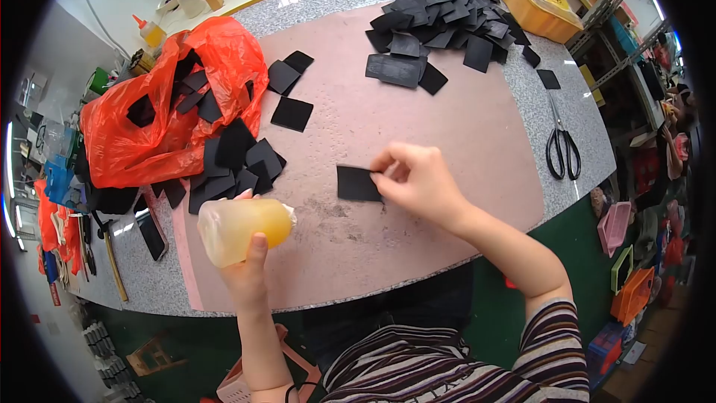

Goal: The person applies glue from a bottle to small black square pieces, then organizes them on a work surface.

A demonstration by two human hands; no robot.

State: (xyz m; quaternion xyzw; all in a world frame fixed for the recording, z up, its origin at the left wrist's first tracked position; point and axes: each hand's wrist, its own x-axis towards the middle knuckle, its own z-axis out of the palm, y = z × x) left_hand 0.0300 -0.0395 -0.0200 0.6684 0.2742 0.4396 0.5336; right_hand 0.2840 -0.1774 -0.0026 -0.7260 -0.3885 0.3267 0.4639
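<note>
My left hand is wrapped round a squeeze bottle of yellowish liquid, tipped on its side with its white nozzle pointing right. Thumb and fingers of my right hand pinch the right edge of a black rectangular piece, which lies on the pinkish mat. Left of it, black pieces spill out of a red plastic bag. A few more black pieces lie singly on the mat near the bag.
A large heap of black pieces covers the far side of the mat. Black-handled scissors lie on the speckled tabletop at right, below a yellow bin. A phone rests at the left edge.
</note>
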